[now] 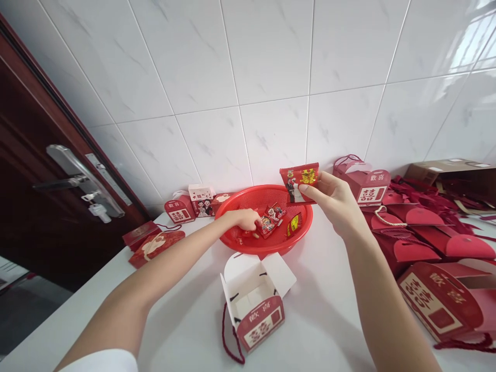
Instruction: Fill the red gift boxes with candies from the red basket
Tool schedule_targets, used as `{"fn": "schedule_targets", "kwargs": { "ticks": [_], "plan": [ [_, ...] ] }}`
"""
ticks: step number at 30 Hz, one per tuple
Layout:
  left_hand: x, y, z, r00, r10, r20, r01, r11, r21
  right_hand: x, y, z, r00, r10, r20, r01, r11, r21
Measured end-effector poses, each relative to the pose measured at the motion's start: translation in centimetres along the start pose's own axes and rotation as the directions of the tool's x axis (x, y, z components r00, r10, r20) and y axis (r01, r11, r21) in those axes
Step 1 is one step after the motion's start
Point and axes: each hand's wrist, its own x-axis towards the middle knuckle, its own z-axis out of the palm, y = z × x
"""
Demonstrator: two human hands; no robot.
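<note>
My right hand [333,199] is closed on a flat red snack packet [300,182] with a gold character on it, held up above the right rim of a red plastic basket [267,250]. Down inside the basket is my left hand [248,219], its fingers curled in beside several small red wrapped candies [271,219]; whatever lies between the fingertips is hidden. A yellow packet [294,225] rests at the basket's right side. In front of the basket stands an open red-and-white gift box [259,323], flaps up, its white inside visible and a dark red cord hanging at its left.
Small decorated boxes [180,208] stand by the tiled wall, left of the basket. Folded red boxes [418,232] crowd the table's right side, with another box [442,299] nearer me. A cardboard carton [449,168] is behind them. A dark door [39,129] is at left.
</note>
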Motion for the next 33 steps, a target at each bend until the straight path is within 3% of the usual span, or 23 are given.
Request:
{"fn": "schedule_targets", "kwargs": {
  "ticks": [2, 4, 10, 17, 29, 33],
  "plan": [
    [-0.5, -1.3, -0.5, 0.998, -0.034, -0.058, 0.034, 0.999, 0.006, 0.1, 0.0, 0.0, 1.000, -0.004, 0.000, 0.004, 1.000, -0.004],
    [-0.7, -2.1, -0.2, 0.997, -0.072, -0.033, 0.073, 0.997, 0.008, 0.1, 0.1, 0.1, 1.000, -0.007, 0.000, 0.007, 1.000, -0.012],
    [1.0, -2.4, 3.5, 0.986, -0.164, 0.007, 0.164, 0.986, -0.028, 0.1, 0.1, 0.2, 1.000, 0.011, 0.015, -0.011, 1.000, -0.023],
    [1.0, -3.1, 2.2, 0.996, -0.020, -0.090, -0.010, 0.947, -0.322, 0.0, 0.1, 0.4, 1.000, 0.001, 0.017, 0.000, 1.000, -0.023],
    [-0.8, -2.8, 1.8, 0.949, 0.056, -0.312, -0.271, 0.651, -0.709, -0.1, -0.1, 0.2, 1.000, 0.011, 0.024, -0.009, 0.997, -0.071],
    [-1.7, -2.2, 2.0, 0.948, 0.080, -0.307, -0.295, 0.578, -0.761, -0.1, 0.1, 0.4, 0.999, 0.008, 0.039, -0.005, 0.996, -0.094]
  ]
}}
